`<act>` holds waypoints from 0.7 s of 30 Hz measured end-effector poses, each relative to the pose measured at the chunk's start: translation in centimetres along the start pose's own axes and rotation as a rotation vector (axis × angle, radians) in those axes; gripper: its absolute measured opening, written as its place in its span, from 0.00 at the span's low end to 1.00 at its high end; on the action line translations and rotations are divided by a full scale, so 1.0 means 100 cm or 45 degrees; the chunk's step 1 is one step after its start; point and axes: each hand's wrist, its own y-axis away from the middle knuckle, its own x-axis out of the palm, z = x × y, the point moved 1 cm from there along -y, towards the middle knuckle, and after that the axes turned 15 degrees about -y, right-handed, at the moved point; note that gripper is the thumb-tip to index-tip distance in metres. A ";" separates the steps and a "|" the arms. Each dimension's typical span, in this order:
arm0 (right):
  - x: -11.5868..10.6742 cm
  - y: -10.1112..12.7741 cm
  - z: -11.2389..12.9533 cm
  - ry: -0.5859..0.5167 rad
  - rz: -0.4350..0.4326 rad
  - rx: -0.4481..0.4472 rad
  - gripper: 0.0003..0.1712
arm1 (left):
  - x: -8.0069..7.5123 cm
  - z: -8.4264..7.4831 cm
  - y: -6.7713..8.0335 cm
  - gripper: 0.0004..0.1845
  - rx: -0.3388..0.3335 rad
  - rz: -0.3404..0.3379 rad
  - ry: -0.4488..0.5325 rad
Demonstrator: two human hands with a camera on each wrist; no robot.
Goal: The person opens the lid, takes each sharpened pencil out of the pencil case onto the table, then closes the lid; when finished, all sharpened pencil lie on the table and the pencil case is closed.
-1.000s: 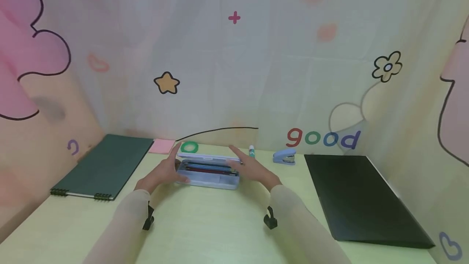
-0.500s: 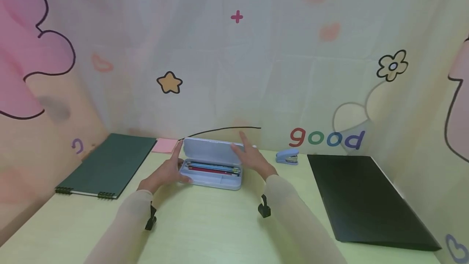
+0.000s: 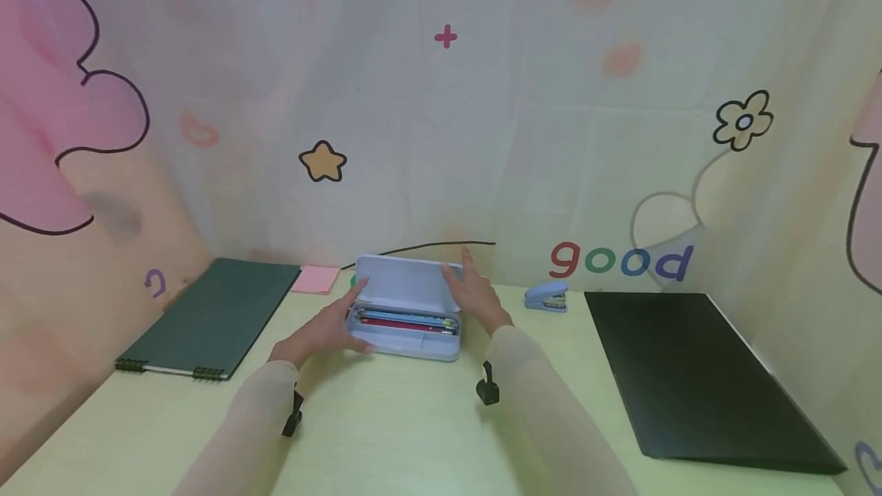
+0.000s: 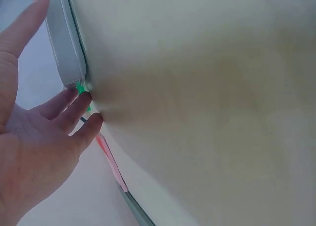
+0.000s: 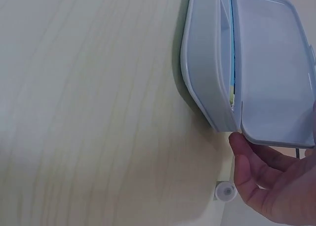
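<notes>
The pencil case (image 3: 406, 327) lay with its long side running left to right, along the far edge of the tabletop (image 3: 386, 419), near the middle of that edge. Its lid (image 3: 403, 285) stood up at the back, and the open side faced you.

Inside the case you could see long pens or pencils (image 3: 406, 321) lying side by side, the same way as the case. One looked red and one blue. A small part at the front right looked bare, but it was hard to make out.

Your left hand (image 3: 324, 331) rested flat against the left end of the case, with the fingers straight and spread. Your right hand (image 3: 475, 297) touched the right end of the lid with straight fingers. It did not grip the lid.

Something green (image 3: 353, 280) peeked out behind the lid, and most of it was hidden. A pink pad (image 3: 317, 279) and a green notebook (image 3: 213, 316) lay near the far left corner. A blue stapler (image 3: 547, 298) sat by the far edge, and a black folder (image 3: 689, 373) lay along the right edge.

In the right wrist view a small white cap (image 5: 226, 191) showed near your thumb, and you could not tell what it was.
</notes>
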 end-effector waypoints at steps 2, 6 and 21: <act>-0.002 0.001 0.000 0.021 0.001 0.006 0.45 | 0.001 -0.002 -0.003 0.67 0.014 0.026 -0.039; -0.006 0.006 0.001 0.064 0.040 0.018 0.45 | 0.004 -0.004 -0.007 0.63 0.020 0.077 -0.093; -0.019 0.015 0.009 0.141 0.130 0.001 0.46 | 0.002 -0.006 -0.009 0.59 -0.032 0.115 -0.291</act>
